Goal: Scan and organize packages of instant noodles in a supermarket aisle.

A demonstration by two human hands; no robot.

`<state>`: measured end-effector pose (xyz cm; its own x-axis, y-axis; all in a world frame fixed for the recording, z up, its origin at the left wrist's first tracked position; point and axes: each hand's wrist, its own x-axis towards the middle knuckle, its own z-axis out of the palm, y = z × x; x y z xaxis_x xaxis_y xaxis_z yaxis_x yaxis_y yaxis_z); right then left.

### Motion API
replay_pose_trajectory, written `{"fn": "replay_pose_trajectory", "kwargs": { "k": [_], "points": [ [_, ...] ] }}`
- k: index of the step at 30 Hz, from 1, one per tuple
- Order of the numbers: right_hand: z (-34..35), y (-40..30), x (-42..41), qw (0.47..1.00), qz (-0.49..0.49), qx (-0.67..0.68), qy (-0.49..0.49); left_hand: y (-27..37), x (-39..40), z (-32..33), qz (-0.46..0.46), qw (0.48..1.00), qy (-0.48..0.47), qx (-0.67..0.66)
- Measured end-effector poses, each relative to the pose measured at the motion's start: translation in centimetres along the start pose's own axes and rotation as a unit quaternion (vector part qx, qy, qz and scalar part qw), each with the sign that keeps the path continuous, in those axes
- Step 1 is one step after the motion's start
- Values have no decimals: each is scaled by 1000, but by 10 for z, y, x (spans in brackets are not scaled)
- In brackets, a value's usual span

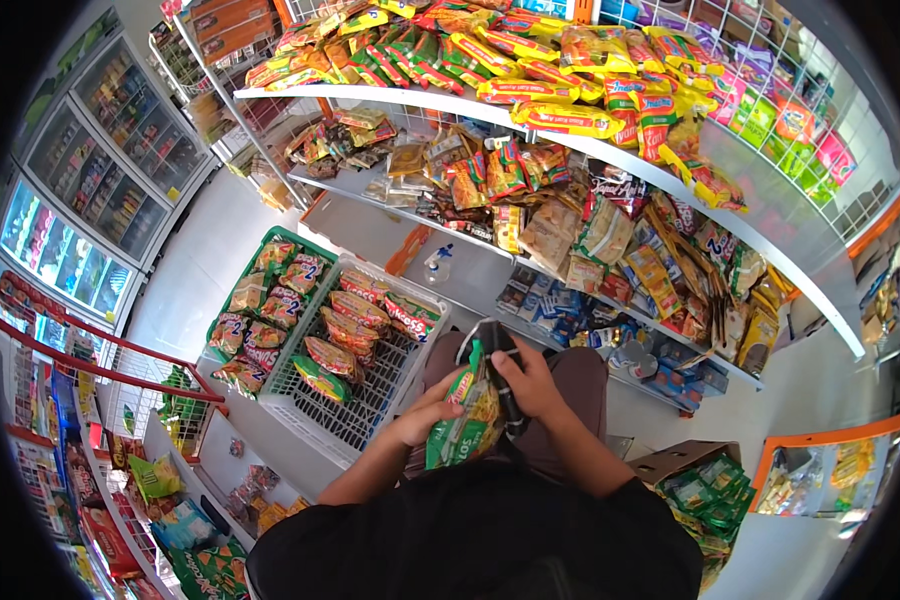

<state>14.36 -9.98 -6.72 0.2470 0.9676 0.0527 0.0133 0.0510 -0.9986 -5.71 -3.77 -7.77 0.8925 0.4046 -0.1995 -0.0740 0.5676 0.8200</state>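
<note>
My left hand (429, 414) holds a green and yellow instant noodle packet (466, 420) upright over my lap. Close at its right, my right hand (526, 375) grips a black object (499, 352) whose kind I cannot tell, partly hidden by the fingers and the packet. Left of my knees stands a white plastic crate (300, 431) with several noodle packets (356, 319) lying in it, most of them at its far end. A green crate (208, 330), filled with more noodle packets (282, 306), adjoins it on the left.
Ahead rises a white shelf rack (450, 105) loaded with noodle and snack packets. A cardboard box (682, 459) of green packets stands at my right. Glass-door fridges (105, 165) line the far left, and a red wire rack (120, 341) stands at the left.
</note>
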Motion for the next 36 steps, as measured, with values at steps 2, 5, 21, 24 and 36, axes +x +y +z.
{"fn": "replay_pose_trajectory", "kwargs": {
  "k": [2, 5, 21, 24, 36],
  "points": [
    [8, 2, -2, 996, 73, 46, 36, -6, 7, 12, 52, 996, 62, -37],
    [34, -4, -13, 955, -218, -159, 124, -33, 22, 4, 56, 970, 200, -125],
    [47, -23, -35, 896, -274, -343, -65, -38, 22, -37, 132, 967, 30, -215],
    [43, -31, -25, 901, -276, -334, -21, -32, 16, -26, 151, 986, 70, -3],
    [44, -17, -31, 912, -252, -325, -1, -9, 15, -8, 198, 973, 105, 52]
  ]
}}
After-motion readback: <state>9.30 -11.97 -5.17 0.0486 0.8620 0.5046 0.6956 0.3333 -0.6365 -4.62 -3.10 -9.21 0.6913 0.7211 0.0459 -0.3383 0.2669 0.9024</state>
